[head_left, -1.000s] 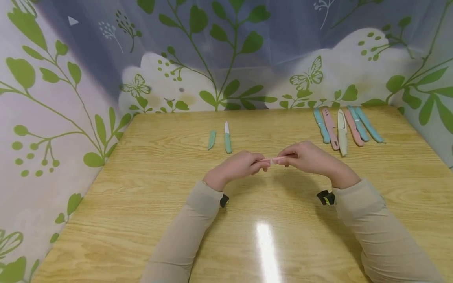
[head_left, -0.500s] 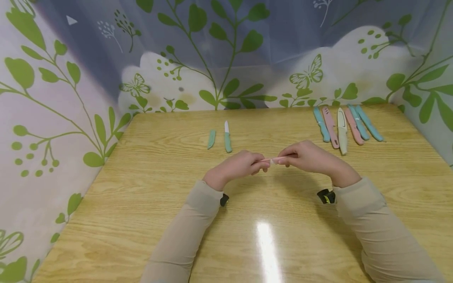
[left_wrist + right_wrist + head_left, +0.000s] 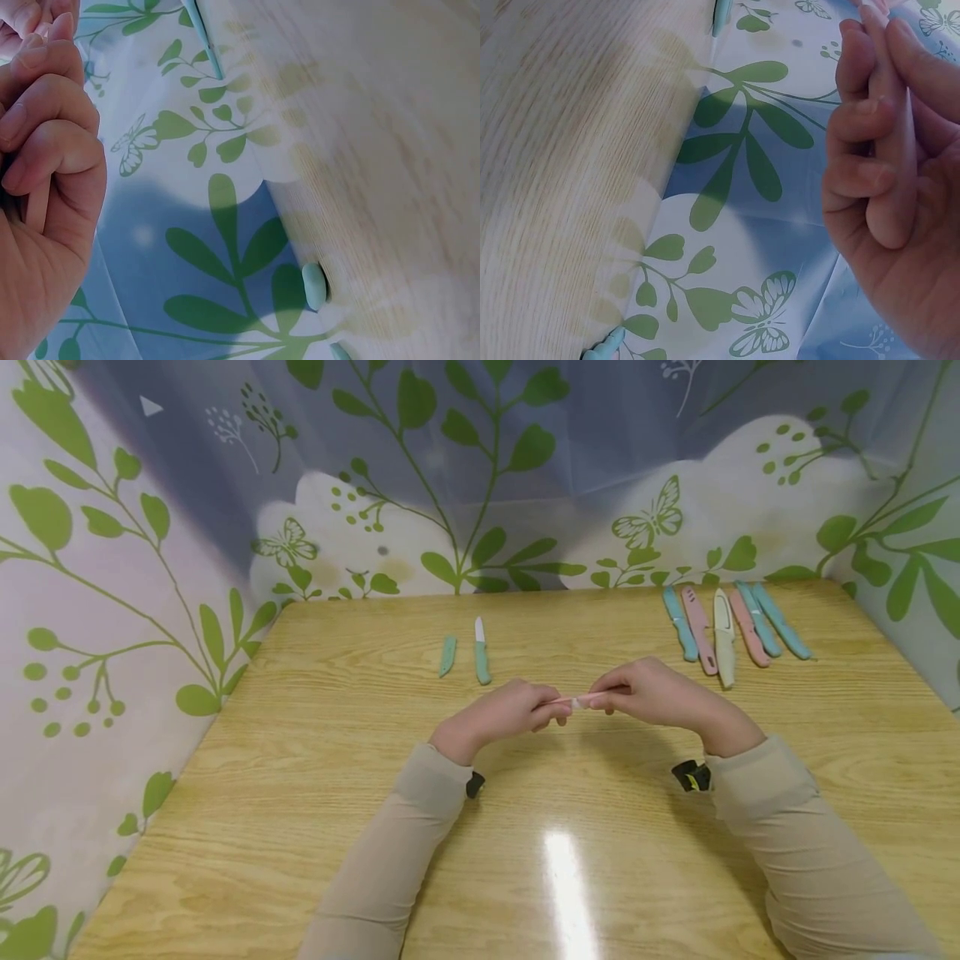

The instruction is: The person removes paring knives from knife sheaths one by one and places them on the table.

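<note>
Both hands meet over the middle of the table in the head view, holding a small pink knife end to end. My right hand (image 3: 652,695) grips its smooth pink handle (image 3: 892,180), the fingers wrapped along it in the right wrist view. With curled fingers, my left hand (image 3: 510,708) holds the knife's pink sheath (image 3: 37,201), most of it hidden in the palm. A short whitish bit of blade (image 3: 577,702) shows between the fingertips of the two hands.
A green-handled knife (image 3: 482,662) with bare white blade lies beyond the left hand, its green sheath (image 3: 447,657) beside it. Back right, several blue and pink knives and sheaths lie around a cream knife (image 3: 725,643). Patterned cloth (image 3: 420,543) hangs behind the wooden table (image 3: 300,827).
</note>
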A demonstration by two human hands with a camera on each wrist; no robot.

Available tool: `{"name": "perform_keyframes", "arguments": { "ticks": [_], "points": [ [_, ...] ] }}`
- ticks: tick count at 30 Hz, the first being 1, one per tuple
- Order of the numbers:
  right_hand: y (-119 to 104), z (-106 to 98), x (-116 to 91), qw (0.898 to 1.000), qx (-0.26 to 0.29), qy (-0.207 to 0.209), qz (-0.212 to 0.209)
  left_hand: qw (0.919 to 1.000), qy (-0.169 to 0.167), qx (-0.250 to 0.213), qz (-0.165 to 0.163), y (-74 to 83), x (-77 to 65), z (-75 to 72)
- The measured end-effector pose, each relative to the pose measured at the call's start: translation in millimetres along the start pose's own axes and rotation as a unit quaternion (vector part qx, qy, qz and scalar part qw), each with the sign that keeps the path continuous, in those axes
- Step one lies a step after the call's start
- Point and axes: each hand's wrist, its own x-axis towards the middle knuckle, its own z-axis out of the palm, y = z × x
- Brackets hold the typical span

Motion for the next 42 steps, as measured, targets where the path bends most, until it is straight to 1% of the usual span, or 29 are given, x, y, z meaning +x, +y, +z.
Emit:
{"name": "perform_keyframes", "arguments": {
  "ticks": [14,20,33,42],
  "points": [
    [-1.6,-0.5,-0.3,1.0,-0.003,-0.001,0.0,1.0,0.0,-0.007,-0.006,-0.1,-1.3,0.6],
    [-1.9,-0.7,-0.8,1.0,-0.002,-0.001,0.006,0.9999,0.003,-0.01,-0.003,-1.0,-1.2,1.0],
    [-0.2,-1.1,-1.4,1.0,-0.006,0.004,0.005,0.9999,0.0,-0.014,0.0,-1.2,-1.2,0.4],
    [-0.6,-1.8,-2.0,1.0,-0.003,0.0,0.008,0.9999,0.0,-0.012,-0.001,-1.7,-0.9,0.8]
  ]
}}
